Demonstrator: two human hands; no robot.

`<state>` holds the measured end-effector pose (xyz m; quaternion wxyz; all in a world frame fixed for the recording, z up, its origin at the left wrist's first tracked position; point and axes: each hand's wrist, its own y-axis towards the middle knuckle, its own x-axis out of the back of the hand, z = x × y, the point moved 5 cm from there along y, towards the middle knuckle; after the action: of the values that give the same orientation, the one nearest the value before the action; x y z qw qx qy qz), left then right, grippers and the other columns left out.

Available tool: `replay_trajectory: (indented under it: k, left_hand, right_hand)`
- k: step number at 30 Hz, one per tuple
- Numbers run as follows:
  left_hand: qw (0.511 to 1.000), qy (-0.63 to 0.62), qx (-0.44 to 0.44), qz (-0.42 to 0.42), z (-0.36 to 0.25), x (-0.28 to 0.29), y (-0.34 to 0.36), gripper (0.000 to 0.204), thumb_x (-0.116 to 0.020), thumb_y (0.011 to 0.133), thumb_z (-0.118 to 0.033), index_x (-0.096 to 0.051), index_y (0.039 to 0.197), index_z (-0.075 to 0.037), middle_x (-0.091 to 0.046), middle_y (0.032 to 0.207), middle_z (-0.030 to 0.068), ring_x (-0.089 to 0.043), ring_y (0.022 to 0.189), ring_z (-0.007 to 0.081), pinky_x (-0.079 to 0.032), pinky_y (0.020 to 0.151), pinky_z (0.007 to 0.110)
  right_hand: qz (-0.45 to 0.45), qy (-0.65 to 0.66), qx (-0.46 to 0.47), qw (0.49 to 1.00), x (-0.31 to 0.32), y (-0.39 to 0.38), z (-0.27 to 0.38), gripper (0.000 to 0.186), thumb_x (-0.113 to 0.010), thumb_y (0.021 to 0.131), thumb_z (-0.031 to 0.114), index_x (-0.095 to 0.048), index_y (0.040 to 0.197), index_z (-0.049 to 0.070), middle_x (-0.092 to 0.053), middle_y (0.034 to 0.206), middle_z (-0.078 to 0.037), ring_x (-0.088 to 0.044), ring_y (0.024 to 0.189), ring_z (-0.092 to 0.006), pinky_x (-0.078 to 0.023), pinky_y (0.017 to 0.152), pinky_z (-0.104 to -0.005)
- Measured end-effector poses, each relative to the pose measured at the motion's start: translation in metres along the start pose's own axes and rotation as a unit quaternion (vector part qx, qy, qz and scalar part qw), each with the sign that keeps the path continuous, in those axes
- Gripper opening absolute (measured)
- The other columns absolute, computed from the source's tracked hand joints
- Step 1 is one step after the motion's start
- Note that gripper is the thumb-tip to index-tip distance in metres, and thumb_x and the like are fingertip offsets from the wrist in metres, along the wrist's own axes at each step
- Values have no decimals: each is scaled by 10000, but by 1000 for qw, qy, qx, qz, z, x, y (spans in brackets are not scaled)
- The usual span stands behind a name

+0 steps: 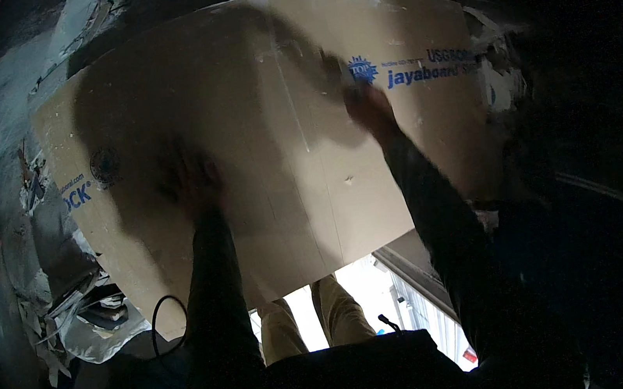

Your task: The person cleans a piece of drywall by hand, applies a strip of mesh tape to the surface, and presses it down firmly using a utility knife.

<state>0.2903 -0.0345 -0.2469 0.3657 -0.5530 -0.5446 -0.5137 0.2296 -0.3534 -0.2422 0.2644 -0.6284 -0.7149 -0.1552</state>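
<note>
Plasterboard (pixel 272 137) fills the middle of the frame, a large pale sheet with blue print near its upper right and left edges, and we have both hands raised against its face. Our left hand (pixel 195 178) lies flat on it at centre left, though shadow hides whether the fingers are spread. Our right hand (pixel 364 105) reaches higher, upper right of centre, blurred; it seems pressed to the sheet, perhaps with something small in it, but we cannot tell how the fingers stand.

We judge the main risk to be the sheet slipping or tipping. Neither hand appears to wrap an edge, so only palm pressure seems to steady it, and a shift of weight could let it slide toward our legs (pixel 312 320) at lower centre. The light is poor and our own shadow falls across the board, so a misplaced hand is easy. Torn scraps (pixel 66 305) of board and paper lie heaped at the lower left, with a black cable (pixel 164 316) looping just beside the sheet's lower left corner; either could catch a foot. The broken edge (pixel 493 52) at the upper right looks crumbly and could shed more pieces if the board flexes.

No container shows anywhere in view; the scraps lie loose rather than in a bin or bag.
</note>
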Motion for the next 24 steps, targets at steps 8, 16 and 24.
replay_trajectory:
  k: [8, 16, 24]
  left_hand:
    - [989, 128, 15, 70, 16, 7, -3, 543, -232, 858, -395, -119, 1323, -138, -65, 1382, 57, -57, 1269, 264, -51, 992, 522]
    - [979, 147, 31, 140, 7, 5, -3, 558, -276, 843, -385, -132, 1322, -138, -73, 1382, 62, -39, 1270, 279, -21, 991, 522]
    - [989, 95, 24, 115, 1, 10, 1, 555, -283, 836, -383, -162, 1317, -134, -84, 1380, 71, -68, 1263, 301, -35, 984, 526]
  right_hand:
    - [-6, 579, -189, 793, -9, 199, -77, 341, -491, 764, 344, -570, 931, 58, -578, 940, -147, -559, 848, -283, -439, 731, -372]
    - [-51, 431, -72, 898, -61, 220, -53, 313, -497, 736, 324, -593, 916, 87, -594, 884, -128, -571, 831, -259, -450, 752, -345]
    - [7, 490, -173, 854, -50, 205, -70, 194, -464, 742, 135, -583, 858, 34, -587, 829, -161, -572, 750, -285, -459, 687, -361]
